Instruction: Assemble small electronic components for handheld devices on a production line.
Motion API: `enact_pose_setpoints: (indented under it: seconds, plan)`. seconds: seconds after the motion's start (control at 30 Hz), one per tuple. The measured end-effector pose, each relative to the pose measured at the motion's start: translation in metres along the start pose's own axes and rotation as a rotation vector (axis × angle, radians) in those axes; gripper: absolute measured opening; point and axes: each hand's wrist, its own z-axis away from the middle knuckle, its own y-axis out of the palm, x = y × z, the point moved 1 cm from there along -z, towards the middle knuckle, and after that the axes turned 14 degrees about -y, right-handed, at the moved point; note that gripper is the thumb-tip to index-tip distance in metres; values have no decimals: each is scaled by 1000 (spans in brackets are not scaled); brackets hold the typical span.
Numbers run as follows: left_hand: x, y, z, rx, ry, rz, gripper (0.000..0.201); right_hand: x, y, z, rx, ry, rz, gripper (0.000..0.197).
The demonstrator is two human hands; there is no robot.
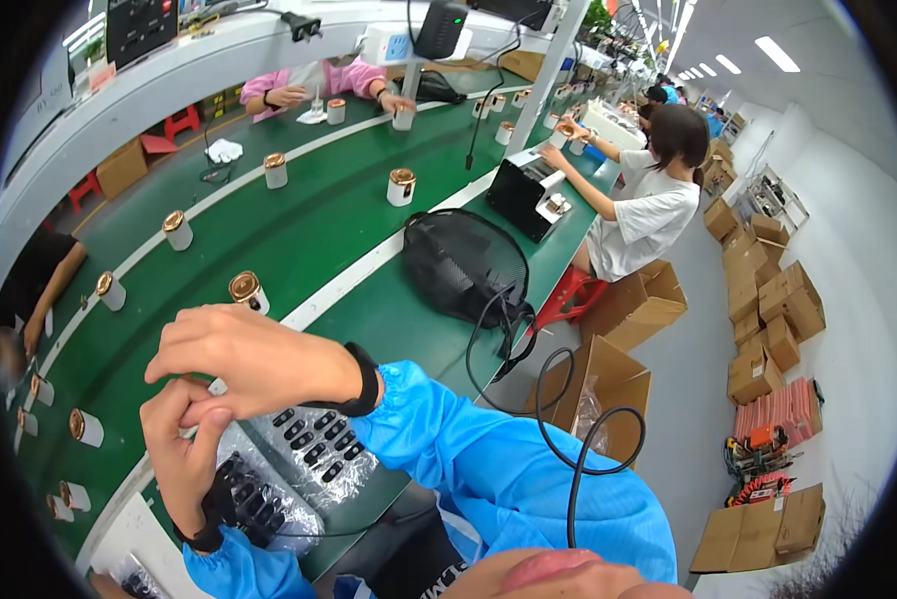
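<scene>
My right hand (259,361) reaches across from the right, its fingers bent over the fingertips of my left hand (184,444). Both hands are closed and meet at the fingers; whatever sits between them is hidden. Each wrist wears a black band, with blue sleeves behind. Below them, small black oval parts (321,446) lie in rows on clear plastic. Beside my left wrist more black parts (254,499) rest on a second plastic sheet. Just beyond my right hand stands a white cylinder with a copper-coloured top (249,291) on the green conveyor belt (339,225).
Several similar white cylinders (401,188) stand along the belt. A black mesh bag (465,262) and a black boxy device (524,196) sit to the right. A black cable (636,439) loops by my right arm. Co-workers (658,200) sit around the line; cardboard boxes (593,399) stand on the floor.
</scene>
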Motion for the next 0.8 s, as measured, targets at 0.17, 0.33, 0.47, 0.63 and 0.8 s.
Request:
enact_pose_setpoints:
  seconds: [0.17,0.33,0.47,0.63,0.8]
  plan:
    - [3,-11,12,-39,19,57,37,15,-6,-6,-48,-23,-2,35]
    - [8,-24,15,-27,-205,379,43,18,-16,-8,-60,68,38,33]
    - [-7,-12,9,-127,-40,151,42,18,-7,-9,-80,78,-28,33]
    - [1,-3,11,-240,204,-15,37,17,15,-16,-74,62,-379,31]
    - [10,-8,23,-246,190,110,44,19,39,-18,-111,75,-584,31]
